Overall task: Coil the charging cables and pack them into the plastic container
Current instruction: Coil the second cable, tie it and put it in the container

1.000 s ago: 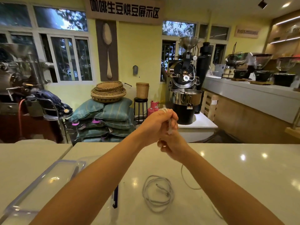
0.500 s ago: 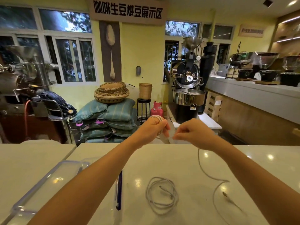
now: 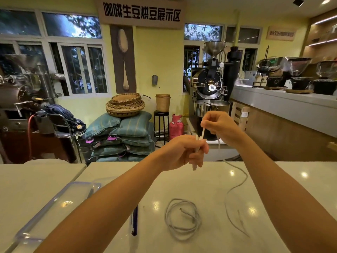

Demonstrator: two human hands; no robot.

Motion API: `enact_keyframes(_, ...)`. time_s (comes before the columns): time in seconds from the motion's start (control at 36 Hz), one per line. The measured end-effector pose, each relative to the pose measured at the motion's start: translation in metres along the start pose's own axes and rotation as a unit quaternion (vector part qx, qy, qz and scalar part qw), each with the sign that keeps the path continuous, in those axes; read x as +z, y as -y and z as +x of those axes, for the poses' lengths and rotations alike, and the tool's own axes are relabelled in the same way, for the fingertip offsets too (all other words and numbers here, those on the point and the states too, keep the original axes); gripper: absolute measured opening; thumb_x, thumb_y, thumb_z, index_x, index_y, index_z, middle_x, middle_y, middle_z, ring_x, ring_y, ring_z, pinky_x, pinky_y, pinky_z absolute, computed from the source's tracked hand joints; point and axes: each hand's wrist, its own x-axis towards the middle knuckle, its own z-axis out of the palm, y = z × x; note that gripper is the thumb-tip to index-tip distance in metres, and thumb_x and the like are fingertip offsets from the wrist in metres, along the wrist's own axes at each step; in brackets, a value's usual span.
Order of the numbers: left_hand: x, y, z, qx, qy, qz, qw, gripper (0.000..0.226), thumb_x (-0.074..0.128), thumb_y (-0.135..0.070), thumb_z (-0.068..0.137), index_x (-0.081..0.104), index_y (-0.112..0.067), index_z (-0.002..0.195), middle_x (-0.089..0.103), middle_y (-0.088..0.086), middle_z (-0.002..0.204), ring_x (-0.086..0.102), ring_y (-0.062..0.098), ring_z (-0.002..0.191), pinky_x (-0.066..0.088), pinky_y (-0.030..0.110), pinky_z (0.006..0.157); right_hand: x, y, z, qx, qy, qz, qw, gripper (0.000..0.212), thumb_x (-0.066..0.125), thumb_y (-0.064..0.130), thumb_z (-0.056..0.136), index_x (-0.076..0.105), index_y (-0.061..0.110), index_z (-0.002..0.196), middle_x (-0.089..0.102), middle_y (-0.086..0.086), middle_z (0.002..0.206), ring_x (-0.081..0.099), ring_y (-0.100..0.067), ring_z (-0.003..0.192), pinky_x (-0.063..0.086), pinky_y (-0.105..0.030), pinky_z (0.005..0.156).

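Observation:
My left hand (image 3: 184, 152) is raised above the white counter (image 3: 200, 179) and grips a small bundle of white charging cable (image 3: 235, 189) loops. Just above and to the right, my right hand (image 3: 221, 126) pinches the same cable and holds a short stretch taut between the two hands. The cable's free tail hangs from my right hand and trails in a curve across the counter to the right. A second white cable (image 3: 183, 219) lies coiled on the counter below my hands. The clear plastic container (image 3: 54, 203) sits at the lower left, partly hidden by my left forearm.
A dark blue pen-like object (image 3: 135, 222) lies on the counter beside the container, under my left forearm. Beyond the counter's far edge stand stacked sacks (image 3: 125, 137), a stool (image 3: 161, 125), a pink gas cylinder (image 3: 176, 126) and a coffee roaster (image 3: 211, 88).
My right hand has risen from beside my left hand to above it, carrying the cable over my left fingers. My left hand has dropped slightly. The coiled cable on the counter has not moved.

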Motion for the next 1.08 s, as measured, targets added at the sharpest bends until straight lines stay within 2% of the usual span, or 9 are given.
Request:
enact_keyframes(0.11,0.006,-0.006,0.007,0.025,0.024,-0.045,0.998,0.032,0.032,-0.017,0.091,0.056,-0.011,0.070,0.043,-0.010,0.042,0.043,0.006,0.041,0.045,0.019,0.054,0.017,-0.020,-0.004,0.019,-0.028,0.158,0.987,0.034,0.065,0.051,0.059,0.056,0.019,0.056,0.046,0.008,0.047,0.039,-0.005,0.044,0.035,-0.012,0.045)
enact_keyframes(0.19,0.009,-0.008,0.014,0.061,0.004,-0.090,0.994,0.033,0.034,-0.019,0.089,0.058,-0.012,0.069,0.046,-0.008,0.043,0.046,0.007,0.043,0.044,0.022,0.056,0.038,-0.031,-0.011,0.051,-0.059,0.218,0.973,0.042,0.035,0.032,0.095,0.052,0.018,0.058,0.050,0.009,0.040,0.046,0.000,0.036,0.039,-0.010,0.036)
enact_keyframes(0.25,0.008,-0.008,0.019,0.085,-0.019,-0.125,0.988,0.030,0.035,-0.019,0.090,0.058,-0.010,0.072,0.049,-0.007,0.046,0.049,0.008,0.046,0.046,0.020,0.055,0.055,-0.035,-0.017,0.068,-0.106,0.198,0.972,0.034,0.029,0.019,0.097,0.043,0.022,0.067,0.048,0.010,0.047,0.046,0.002,0.035,0.035,-0.008,0.036)
enact_keyframes(0.33,-0.001,-0.006,0.028,0.115,-0.090,-0.138,0.980,0.029,0.034,-0.019,0.093,0.056,-0.009,0.077,0.054,-0.006,0.049,0.053,0.008,0.049,0.050,0.019,0.055,0.080,-0.040,-0.024,0.096,-0.117,0.217,0.964,0.023,0.035,0.027,0.095,0.043,0.021,0.074,0.041,0.001,0.058,0.039,-0.004,0.048,0.028,-0.019,0.047)
enact_keyframes(0.44,-0.019,-0.002,0.032,0.136,-0.199,-0.079,0.967,0.033,0.030,-0.018,0.096,0.056,-0.012,0.076,0.059,-0.007,0.051,0.056,0.005,0.052,0.047,0.022,0.062,0.095,-0.041,-0.034,0.197,-0.033,0.228,0.953,0.025,0.037,0.016,0.096,0.046,0.015,0.072,0.043,0.002,0.053,0.031,-0.004,0.040,0.019,-0.016,0.039)
enact_keyframes(0.61,-0.037,0.000,0.022,0.101,-0.297,0.150,0.938,0.036,0.033,-0.015,0.097,0.054,-0.015,0.067,0.060,-0.010,0.043,0.050,-0.003,0.041,0.040,0.009,0.049,0.080,-0.022,-0.042,0.171,0.032,-0.049,0.983,0.026,0.041,0.016,0.095,0.064,0.004,0.100,0.045,0.002,0.058,0.034,-0.008,0.047,0.026,-0.010,0.037)
enact_keyframes(0.78,-0.041,0.005,0.012,0.069,-0.305,0.294,0.903,0.038,0.036,-0.010,0.095,0.055,-0.016,0.063,0.059,-0.001,0.059,0.054,-0.006,0.046,0.040,0.002,0.051,0.056,0.000,-0.033,0.089,0.061,-0.282,0.953,0.026,0.050,0.019,0.091,0.068,0.001,0.096,0.058,-0.002,0.067,0.048,-0.012,0.060,0.033,-0.018,0.053)
enact_keyframes(0.94,-0.033,0.020,0.015,0.029,-0.275,0.358,0.892,0.044,0.040,-0.012,0.094,0.047,-0.020,0.052,0.046,-0.003,0.058,0.043,0.004,0.052,0.036,0.013,0.053,0.048,0.016,-0.023,0.080,0.151,-0.332,0.928,0.019,0.053,0.019,0.089,0.069,0.010,0.085,0.056,0.005,0.066,0.048,-0.010,0.061,0.040,-0.022,0.063)
enact_keyframes(1.08,-0.023,0.029,0.011,-0.002,-0.238,0.239,0.941,0.039,0.031,-0.016,0.096,0.052,-0.013,0.063,0.049,0.001,0.049,0.045,0.005,0.043,0.040,0.018,0.058,0.028,0.026,-0.010,0.040,0.109,-0.338,0.934,0.027,0.057,0.025,0.086,0.055,0.020,0.059,0.047,0.004,0.055,0.040,-0.006,0.049,0.034,-0.016,0.051)
